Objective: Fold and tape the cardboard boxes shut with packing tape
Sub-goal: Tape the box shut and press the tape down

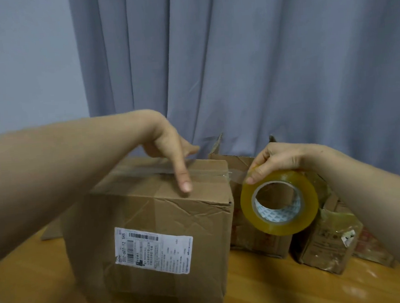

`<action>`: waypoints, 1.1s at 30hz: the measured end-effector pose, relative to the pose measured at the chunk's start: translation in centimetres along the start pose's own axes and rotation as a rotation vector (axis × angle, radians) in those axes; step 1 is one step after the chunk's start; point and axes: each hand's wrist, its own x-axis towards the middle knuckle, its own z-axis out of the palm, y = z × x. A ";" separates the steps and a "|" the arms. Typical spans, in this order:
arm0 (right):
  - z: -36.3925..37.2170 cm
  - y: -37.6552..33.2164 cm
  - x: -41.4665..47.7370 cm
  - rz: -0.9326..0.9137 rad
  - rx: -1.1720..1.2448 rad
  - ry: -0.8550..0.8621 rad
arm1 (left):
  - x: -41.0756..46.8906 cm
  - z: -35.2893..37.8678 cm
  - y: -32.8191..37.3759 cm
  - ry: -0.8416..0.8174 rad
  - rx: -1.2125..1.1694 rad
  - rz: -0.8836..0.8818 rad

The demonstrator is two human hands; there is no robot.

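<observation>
A large cardboard box [152,225] with a white shipping label stands on the wooden table in front of me, its top flaps folded down. A strip of clear tape [205,172] runs along the top seam and off the right edge to a yellowish tape roll [279,203]. My left hand [170,148] presses straight fingers on the taped seam. My right hand [275,162] grips the roll from above, just right of the box's top corner.
An open cardboard box [254,237] stands behind the roll, and a smaller worn box [328,244] sits at the right. A flat piece of cardboard [52,231] lies at the left. The wooden table [263,286] meets grey curtains [235,66] behind.
</observation>
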 end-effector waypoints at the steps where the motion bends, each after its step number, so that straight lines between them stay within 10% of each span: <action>1: 0.1 0.0 0.0 -0.004 -0.003 -0.002 | 0.5 0.3 0.9 0.000 0.035 0.024; 33: 3.3 3.4 -0.6 0.016 0.184 -0.052 | 0.0 2.7 5.0 0.085 0.156 0.124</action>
